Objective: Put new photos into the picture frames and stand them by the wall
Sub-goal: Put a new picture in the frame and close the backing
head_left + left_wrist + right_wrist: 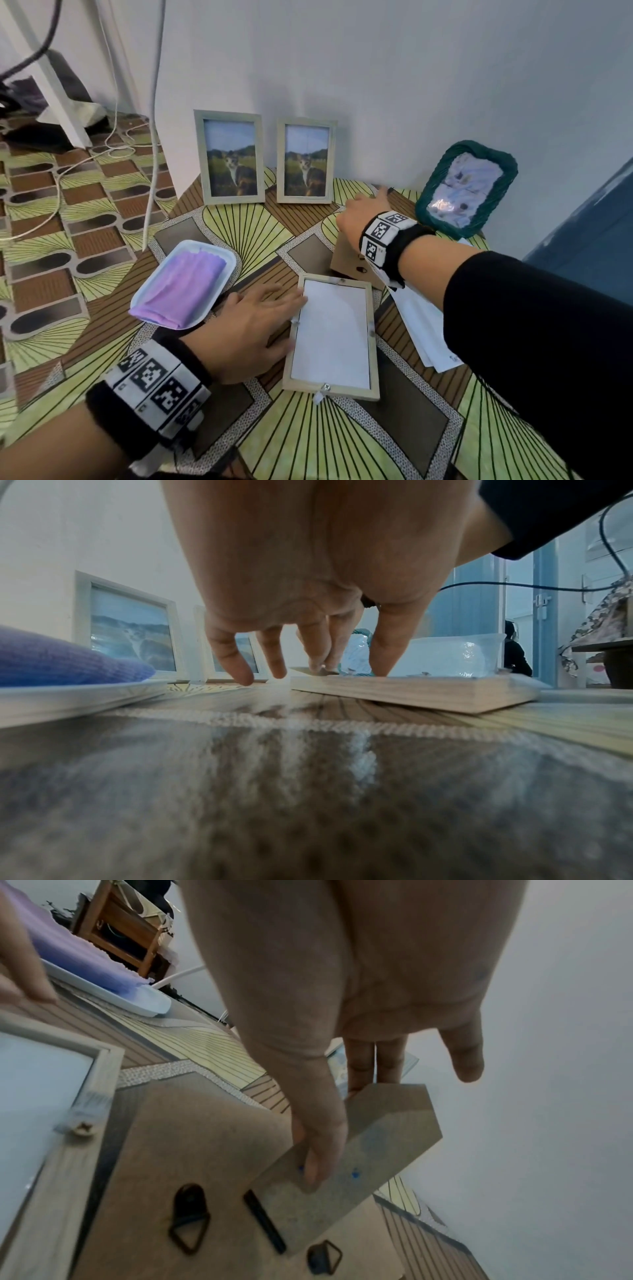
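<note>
Right hand (359,219) pinches the hinged easel stand (346,1153) of the brown backing board (192,1150): thumb on top of the stand, two fingers under its far end, little finger sticking out free. The board lies on the table just beyond the open frame, two black hanger rings on it.

Left hand (246,329) is flat and relaxed, fingers spread, holding nothing; fingertips (380,664) rest on the left rail of the face-down wooden frame (331,337), the other fingers touching the tablecloth beside it. White back of a photo (334,325) fills the frame opening; turn clips with screws on the rails.

Two finished frames (228,157) (306,161) with the same cat photo stand upright against the wall, side by side. To their right a green woven frame (467,188) leans on the wall. White tray (219,257) with folded purple cloth (181,291) sits left of the left hand. Loose white sheets (421,318) lie under the right forearm.

Table has a green-and-brown fan-pattern cloth (308,442); similar patterned floor at left with cables. White walls, blue door at right.
</note>
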Motion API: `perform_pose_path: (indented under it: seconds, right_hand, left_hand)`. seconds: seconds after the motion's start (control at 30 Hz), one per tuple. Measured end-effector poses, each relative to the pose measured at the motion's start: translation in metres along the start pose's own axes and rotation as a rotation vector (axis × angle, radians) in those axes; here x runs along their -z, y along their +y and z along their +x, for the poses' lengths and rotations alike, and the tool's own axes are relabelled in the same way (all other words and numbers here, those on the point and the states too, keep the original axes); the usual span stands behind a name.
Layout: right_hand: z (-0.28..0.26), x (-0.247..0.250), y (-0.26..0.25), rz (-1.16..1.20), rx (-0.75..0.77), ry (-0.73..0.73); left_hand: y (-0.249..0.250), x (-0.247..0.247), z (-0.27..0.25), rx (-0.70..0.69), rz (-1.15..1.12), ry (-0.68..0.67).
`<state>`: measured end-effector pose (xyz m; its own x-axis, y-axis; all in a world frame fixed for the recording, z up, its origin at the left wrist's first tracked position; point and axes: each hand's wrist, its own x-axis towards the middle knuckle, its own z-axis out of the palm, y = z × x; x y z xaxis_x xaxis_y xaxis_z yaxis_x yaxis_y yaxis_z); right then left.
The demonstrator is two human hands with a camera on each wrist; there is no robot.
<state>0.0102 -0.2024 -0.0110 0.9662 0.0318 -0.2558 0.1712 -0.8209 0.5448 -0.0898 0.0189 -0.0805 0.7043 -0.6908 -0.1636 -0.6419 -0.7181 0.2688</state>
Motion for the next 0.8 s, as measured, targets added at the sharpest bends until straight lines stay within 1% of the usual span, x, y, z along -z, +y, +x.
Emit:
perform_pose_path:
  seconds: [0.17,0.3,0.4,0.47,0.5,0.6,0.67,0.73,0.8]
  right_hand:
    - [-0.006,0.015,0.008,0.031,-0.010,0.047]
    - [-0.023,0.028,0.019,0.042,-0.034,0.182]
    - [-0.043,0.035,0.030,0.144,-0.037,0.275]
    - [-0.057,0.036,0.039,0.290,-0.029,0.335]
    - [-0.064,0.036,0.043,0.399,-0.032,0.354]
    - [-0.085,0.029,0.049,0.823,-0.032,0.391]
    - [-0.098,0.023,0.048,1.053,-0.008,0.411]
    - [-0.111,0.013,0.044,1.257,0.014,0.415]
    - [-0.123,-0.001,0.037,1.439,0.010,0.385]
  left_hand:
    - [0.003,0.002,-0.001,-0.008,0.045,-0.039]
    - [0.002,0.001,-0.001,-0.006,0.043,-0.018]
    - [-0.001,-0.001,-0.001,0.003,0.028,0.001]
    - [-0.003,-0.001,-0.001,0.009,0.013,0.008]
    - [-0.004,-0.002,-0.001,0.011,0.005,0.010]
    - [-0.005,-0.001,0.000,0.013,-0.019,-0.004]
    - [-0.005,-0.001,0.000,0.017,-0.034,-0.020]
    - [-0.004,0.000,0.001,0.018,-0.042,-0.027]
    - [-0.003,0.001,0.001,0.021,-0.041,-0.038]
